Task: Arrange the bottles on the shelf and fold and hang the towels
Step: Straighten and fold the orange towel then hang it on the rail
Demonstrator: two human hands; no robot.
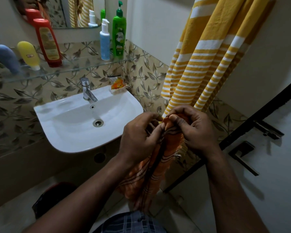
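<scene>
Two hands at frame centre: left hand (139, 137) at 9 o'clock of right hand (197, 132), both pinching the top edge of orange towel (149, 175), which hangs toward 6 o'clock. Yellow striped towel (208, 56) hangs at 1 o'clock, lower end just behind the hands. Five bottles (47, 42) sit on glass shelf (77, 68) at 10 o'clock, above sink (65, 115).

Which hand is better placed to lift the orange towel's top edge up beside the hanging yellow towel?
Probably right. The right hand pinches the orange towel at its top corner, directly below the yellow towel. The left hand holds it nearer the sink.
</scene>
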